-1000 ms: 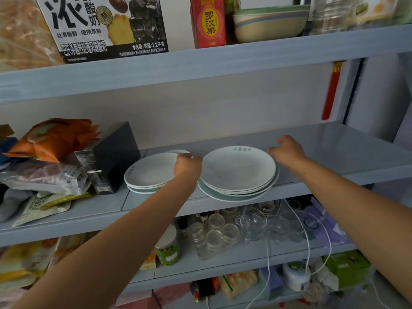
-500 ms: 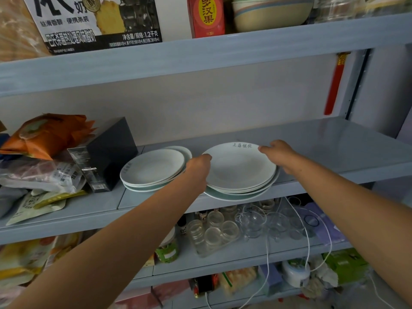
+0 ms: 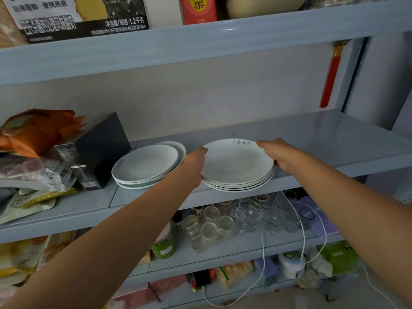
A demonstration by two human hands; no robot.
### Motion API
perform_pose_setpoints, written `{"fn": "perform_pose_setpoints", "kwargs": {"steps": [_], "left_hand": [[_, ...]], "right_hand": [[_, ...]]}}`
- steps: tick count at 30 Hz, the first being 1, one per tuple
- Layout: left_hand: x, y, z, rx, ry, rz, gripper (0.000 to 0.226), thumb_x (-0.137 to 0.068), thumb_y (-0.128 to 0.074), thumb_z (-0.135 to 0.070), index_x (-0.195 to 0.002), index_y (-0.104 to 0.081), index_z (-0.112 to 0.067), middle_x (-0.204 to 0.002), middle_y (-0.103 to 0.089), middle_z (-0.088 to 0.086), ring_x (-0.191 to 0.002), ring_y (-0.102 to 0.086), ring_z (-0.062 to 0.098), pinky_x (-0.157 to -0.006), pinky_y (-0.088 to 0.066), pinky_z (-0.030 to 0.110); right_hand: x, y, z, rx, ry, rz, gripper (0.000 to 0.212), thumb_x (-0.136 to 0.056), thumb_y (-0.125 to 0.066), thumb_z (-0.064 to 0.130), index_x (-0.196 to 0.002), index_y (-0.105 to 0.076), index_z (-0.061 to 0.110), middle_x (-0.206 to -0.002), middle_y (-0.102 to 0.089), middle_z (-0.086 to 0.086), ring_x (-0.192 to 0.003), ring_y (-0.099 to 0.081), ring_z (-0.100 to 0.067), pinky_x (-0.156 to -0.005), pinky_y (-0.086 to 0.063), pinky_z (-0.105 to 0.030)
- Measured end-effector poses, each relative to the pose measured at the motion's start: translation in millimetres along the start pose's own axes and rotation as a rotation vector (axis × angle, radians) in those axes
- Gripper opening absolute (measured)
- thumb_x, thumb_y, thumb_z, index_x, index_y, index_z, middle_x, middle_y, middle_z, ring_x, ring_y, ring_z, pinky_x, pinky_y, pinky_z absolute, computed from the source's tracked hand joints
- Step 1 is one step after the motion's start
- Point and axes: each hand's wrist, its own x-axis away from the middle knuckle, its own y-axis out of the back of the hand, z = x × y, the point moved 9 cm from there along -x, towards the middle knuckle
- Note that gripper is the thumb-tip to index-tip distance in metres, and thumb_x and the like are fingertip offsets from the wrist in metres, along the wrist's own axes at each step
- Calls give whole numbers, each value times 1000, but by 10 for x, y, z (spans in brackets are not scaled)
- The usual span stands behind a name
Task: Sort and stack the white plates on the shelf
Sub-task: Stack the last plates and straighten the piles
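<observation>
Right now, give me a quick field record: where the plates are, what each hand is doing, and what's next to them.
right stack: white plates, front edge of middle shelf
left stack: white plates, beside it, apart
left hand: gripping right stack's left rim
right hand: gripping its right rim
neighbour: black box left of left stack
shelf below: clear glasses

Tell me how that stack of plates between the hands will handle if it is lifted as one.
The stack of plates looks like glazed ceramic, so probably stiff, fragile and heavy for its size. Its glossy rims are likely slippery, and the plates could slide on each other if tilted. The left hand and right hand grip opposite edges, which should keep it level.
</observation>
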Motion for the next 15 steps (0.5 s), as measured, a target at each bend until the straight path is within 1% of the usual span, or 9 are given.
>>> {"fn": "perform_pose_setpoints", "kwargs": {"steps": [2, 3, 4, 6, 7, 9, 10, 12, 15], "left_hand": [[-28, -40, -29, -50, -18, 9, 43, -96, -54, -32, -131, -50, -9, -115, -60, 11, -102, -59, 31, -85, -48, 35], [-31, -67, -60, -96, -40, 2, 47, -96, -52, -34, -134, -48, -8, -124, -59, 11, -110, -58, 33, -87, -46, 36], [-47, -83, -107, -185, -79, -25, 52, -95, -51, -37, -138, -45, -7, -133, -55, 11, -117, -54, 34, -92, -44, 36], [-36, -130, -299, -429, -213, -88, 60, -94, -47, -40, -142, -39, -6, -143, -46, 14, -126, -47, 36, -101, -39, 39], [-19, -173, -415, -536, -280, -102, 61, -94, -45, -40, -143, -37, -4, -145, -42, 17, -130, -44, 37, -104, -36, 40], [-34, -270, -578, -666, -336, -78, 60, -97, -41, -39, -143, -36, 0, -149, -39, 21, -135, -40, 36, -108, -32, 38], [-78, -304, -613, -702, -332, -59, 60, -99, -39, -39, -143, -38, 2, -149, -39, 22, -136, -39, 35, -108, -31, 36], [-173, -348, -606, -749, -291, -9, 60, -101, -34, -40, -143, -39, 3, -151, -38, 21, -138, -38, 34, -109, -30, 35], [-305, -398, -538, -699, -248, 32, 61, -103, -30, -41, -147, -35, 1, -155, -33, 18, -142, -33, 33, -112, -27, 37]], "right_hand": [[18, 8, -12, 23, 12, -18, 57, -94, -52, 41, -134, -48, 0, -133, -57, -17, -117, -57, -34, -98, -45, -41], [43, 19, 13, 96, 65, -46, 61, -95, -50, 44, -137, -45, 1, -140, -52, -17, -124, -53, -34, -101, -42, -39], [107, 26, 70, 198, 159, -86, 65, -95, -48, 47, -141, -41, 2, -146, -45, -17, -131, -46, -34, -104, -38, -38], [378, -21, 222, 362, 443, -157, 70, -95, -46, 51, -146, -34, 5, -155, -32, -15, -142, -33, -31, -113, -29, -40], [572, -61, 286, 447, 603, -205, 70, -95, -45, 52, -146, -34, 6, -157, -28, -15, -145, -28, -31, -117, -27, -42], [938, -176, 287, 653, 870, -319, 66, -96, -43, 51, -143, -37, 5, -159, -22, -17, -149, -18, -29, -119, -20, -47], [1077, -231, 229, 732, 946, -365, 64, -97, -41, 50, -143, -37, 6, -160, -19, -16, -150, -13, -27, -120, -17, -49], [1267, -334, 89, 825, 1012, -429, 62, -98, -38, 48, -144, -38, 6, -161, -16, -15, -151, -8, -27, -120, -14, -52], [1308, -490, -78, 878, 1003, -464, 64, -99, -30, 47, -145, -37, 4, -161, -16, -17, -151, -9, -29, -119, -16, -55]]}}
